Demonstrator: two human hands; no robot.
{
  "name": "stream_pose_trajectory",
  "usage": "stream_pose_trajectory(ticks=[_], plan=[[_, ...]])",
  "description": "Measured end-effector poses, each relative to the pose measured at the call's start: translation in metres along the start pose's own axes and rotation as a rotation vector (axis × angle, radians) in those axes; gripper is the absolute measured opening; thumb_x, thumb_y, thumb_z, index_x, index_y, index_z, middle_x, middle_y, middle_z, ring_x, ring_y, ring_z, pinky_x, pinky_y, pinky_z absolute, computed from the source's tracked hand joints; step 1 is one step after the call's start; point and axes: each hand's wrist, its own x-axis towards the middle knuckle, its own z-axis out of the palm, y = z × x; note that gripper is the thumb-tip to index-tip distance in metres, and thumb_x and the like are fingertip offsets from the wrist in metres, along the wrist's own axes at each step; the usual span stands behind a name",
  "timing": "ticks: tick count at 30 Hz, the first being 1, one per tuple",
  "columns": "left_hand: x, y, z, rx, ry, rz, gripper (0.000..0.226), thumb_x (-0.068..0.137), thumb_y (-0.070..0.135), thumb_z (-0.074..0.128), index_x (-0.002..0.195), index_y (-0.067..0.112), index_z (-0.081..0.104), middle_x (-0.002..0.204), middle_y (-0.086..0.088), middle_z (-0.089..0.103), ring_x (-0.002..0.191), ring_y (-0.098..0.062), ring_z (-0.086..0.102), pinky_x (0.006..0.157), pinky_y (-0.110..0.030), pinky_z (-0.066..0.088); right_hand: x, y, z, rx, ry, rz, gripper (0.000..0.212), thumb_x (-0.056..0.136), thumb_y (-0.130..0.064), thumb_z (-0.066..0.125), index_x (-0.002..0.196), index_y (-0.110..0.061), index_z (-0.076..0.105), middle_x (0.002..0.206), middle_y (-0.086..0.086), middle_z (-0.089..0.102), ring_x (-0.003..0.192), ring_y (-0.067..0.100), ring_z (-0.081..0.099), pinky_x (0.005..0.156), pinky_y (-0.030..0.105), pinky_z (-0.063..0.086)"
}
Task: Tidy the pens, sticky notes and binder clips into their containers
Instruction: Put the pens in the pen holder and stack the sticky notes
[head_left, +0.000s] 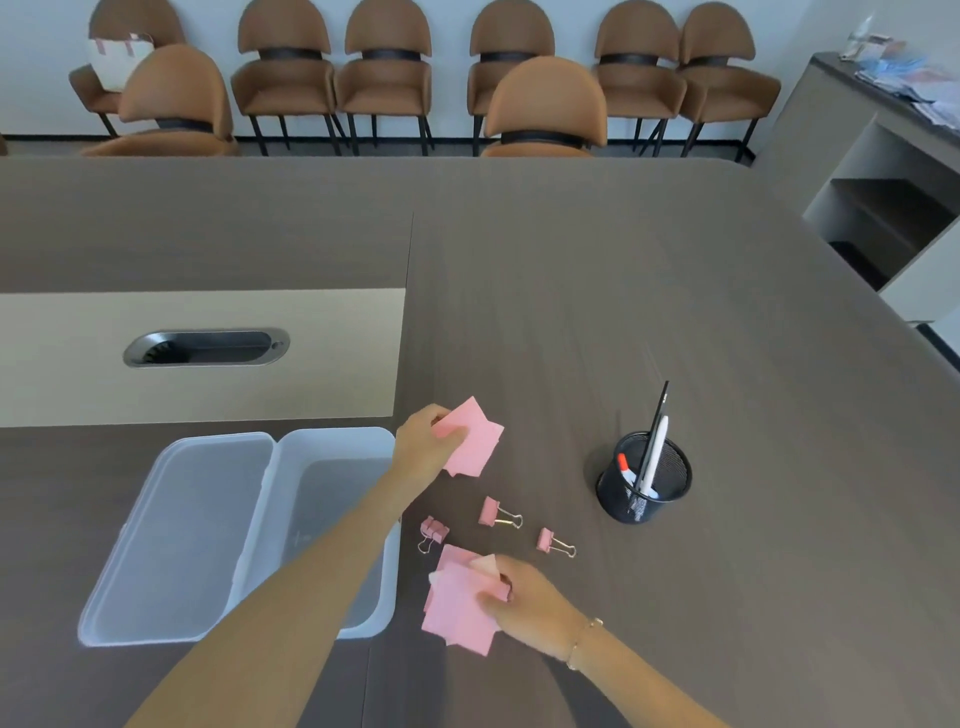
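My left hand (423, 447) grips a small stack of pink sticky notes (475, 441) just right of the clear plastic box (387, 613). Nearer to me, my right hand (524, 597) pinches a second bunch of pink sticky notes (457, 608) that rests on the table. Between the two hands lie three pink binder clips: one at the left (434, 532), one in the middle (496, 512), one at the right (553, 541). A black mesh pen cup (644, 486) at the right holds several pens.
The box's open lid (176, 535) lies flat to its left. A cable grommet (205, 347) sits in a beige inset of the dark wood table (675, 291). Brown chairs (545, 104) line the far edge; a shelf unit (883, 208) stands at the right.
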Motion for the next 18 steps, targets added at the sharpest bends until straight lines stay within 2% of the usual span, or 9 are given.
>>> stream_pose_trajectory(ticks=[2,5,7,9,10,14,18], plan=[[-0.005,-0.001,-0.007,-0.065,0.041,-0.021,0.016,0.085,0.017,0.062,0.099,0.010,0.060,0.093,0.000,0.060,0.085,-0.019,0.055,0.057,-0.015,0.037,0.006,-0.001,0.016,-0.162,0.009,-0.011,0.030,0.088,-0.012,0.045,0.117,-0.010,0.052,0.111,0.003,0.057,0.095,0.016,0.056,0.075,0.017,0.048],[-0.012,-0.005,-0.018,-0.085,0.024,-0.029,0.023,0.085,0.019,0.062,0.106,0.008,0.061,0.094,0.001,0.061,0.086,-0.018,0.056,0.056,-0.016,0.038,0.020,-0.005,0.029,-0.360,0.159,-0.034,0.035,0.087,-0.011,0.045,0.121,-0.003,0.047,0.125,0.010,0.044,0.091,0.017,0.047,0.087,0.024,0.046],[-0.015,-0.011,-0.025,-0.068,0.004,-0.018,0.023,0.085,0.019,0.062,0.106,0.009,0.062,0.095,0.000,0.062,0.087,-0.019,0.057,0.057,-0.017,0.039,0.030,-0.010,0.031,-0.449,0.225,-0.022,0.037,0.085,-0.010,0.047,0.121,0.000,0.049,0.135,0.011,0.037,0.108,0.023,0.046,0.095,0.026,0.044],[-0.017,-0.017,-0.032,-0.066,0.004,-0.026,0.023,0.085,0.018,0.062,0.105,0.008,0.062,0.095,-0.001,0.062,0.086,-0.020,0.057,0.056,-0.017,0.039,0.038,-0.013,0.029,-0.533,0.212,-0.027,0.039,0.086,-0.011,0.049,0.123,0.000,0.049,0.147,0.010,0.028,0.132,0.026,0.030,0.107,0.029,0.037],[-0.018,-0.019,-0.036,-0.074,0.010,-0.032,0.022,0.085,0.018,0.062,0.105,0.007,0.062,0.096,-0.002,0.062,0.086,-0.020,0.057,0.056,-0.017,0.039,0.040,-0.015,0.028,-0.579,0.190,-0.021,0.039,0.087,-0.013,0.050,0.124,0.000,0.048,0.151,0.009,0.023,0.137,0.027,0.023,0.110,0.031,0.034],[-0.023,-0.026,-0.044,-0.110,0.036,-0.033,0.011,0.086,0.017,0.062,0.096,0.015,0.059,0.095,-0.001,0.062,0.085,-0.021,0.056,0.058,-0.018,0.041,0.044,-0.017,0.025,-0.698,0.166,-0.010,0.031,0.088,-0.013,0.056,0.117,-0.003,0.055,0.151,0.009,0.023,0.131,0.030,0.035,0.106,0.038,0.041],[-0.027,-0.026,-0.045,-0.160,0.049,-0.044,0.018,0.086,0.015,0.061,0.103,0.010,0.061,0.097,-0.001,0.061,0.087,-0.020,0.056,0.059,-0.017,0.042,0.041,-0.017,0.024,-0.682,0.188,-0.042,0.028,0.084,-0.009,0.058,0.112,-0.004,0.059,0.141,0.009,0.033,0.118,0.031,0.046,0.099,0.037,0.045]])
